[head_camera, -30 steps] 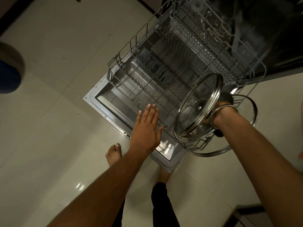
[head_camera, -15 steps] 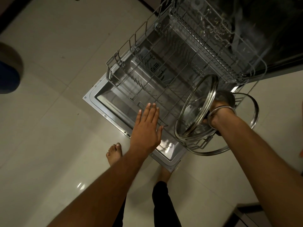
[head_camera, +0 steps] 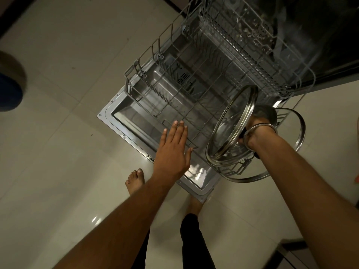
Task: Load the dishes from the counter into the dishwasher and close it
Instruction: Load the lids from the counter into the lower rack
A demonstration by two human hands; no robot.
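Floor [head_camera: 58, 55]: pale glossy tiles, fills left half and bottom of frame, a few dark specks, light glare at lower centre. Dishwasher door [head_camera: 124, 121] lies flat open mid-frame, steel inner face up. Lower rack [head_camera: 174, 78] pulled out over the door, wire, no dishes seen in it. Upper rack [head_camera: 262, 45] at upper right, partly inside the dark tub. Left hand [head_camera: 172, 150]: grip open, fingers straight, flat above the door's near edge. Right hand [head_camera: 252, 133]: grip closed on the knob of a glass lid [head_camera: 227, 131], tilted on edge at the rack's near right corner; bangle on that wrist. A second metal-rimmed lid [head_camera: 299, 136] sits behind the wrist, how it's held not visible. Bare foot [head_camera: 136, 179] on tile below the door. Dark blue object [head_camera: 9, 94] at left edge, unidentifiable.
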